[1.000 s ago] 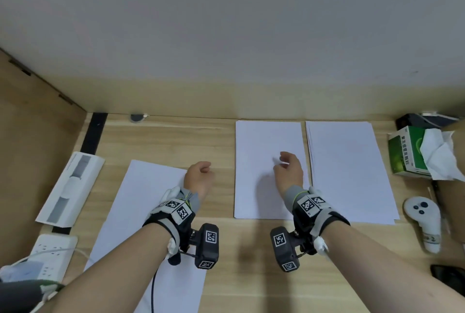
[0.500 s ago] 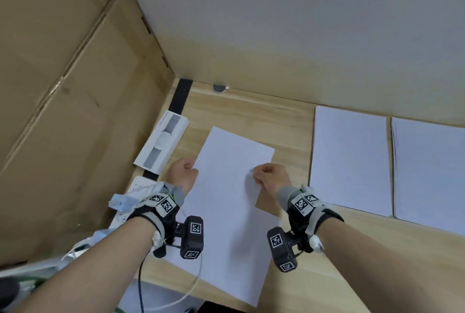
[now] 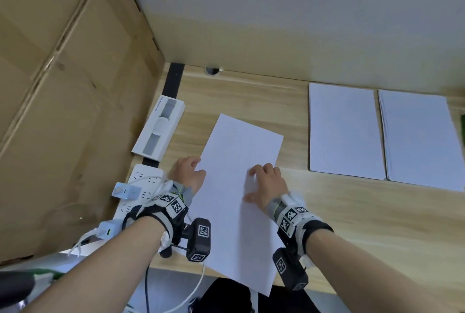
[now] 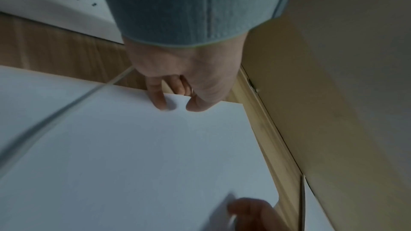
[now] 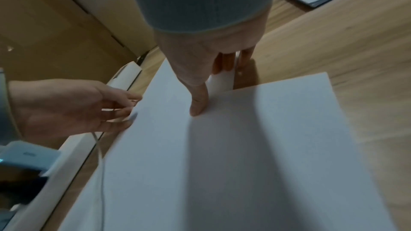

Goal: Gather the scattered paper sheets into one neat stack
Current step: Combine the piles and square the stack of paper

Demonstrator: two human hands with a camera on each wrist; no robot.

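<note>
A tilted white paper sheet (image 3: 239,187) lies on the wooden table (image 3: 377,224), its near corner hanging over the front edge. My left hand (image 3: 195,169) pinches its left edge, thumb and one finger on top (image 4: 175,106). At the right edge, my right hand (image 3: 259,174) grips the sheet with its thumb on top (image 5: 198,106) and fingers curled beneath, and the paper is slightly raised there. A second sheet (image 3: 344,131) and a thin paper stack (image 3: 420,141) lie flat side by side at the back right.
A white box (image 3: 158,131) and a power strip (image 3: 141,187) with plugs and cables sit just left of my left hand. A cardboard wall (image 3: 63,86) closes off the left side and a pale wall the back.
The view has swung left. Both hands left the middle sheet area and took hold of the left sheet's two long edges. The right hand's grip now sits further onto the sheet.
</note>
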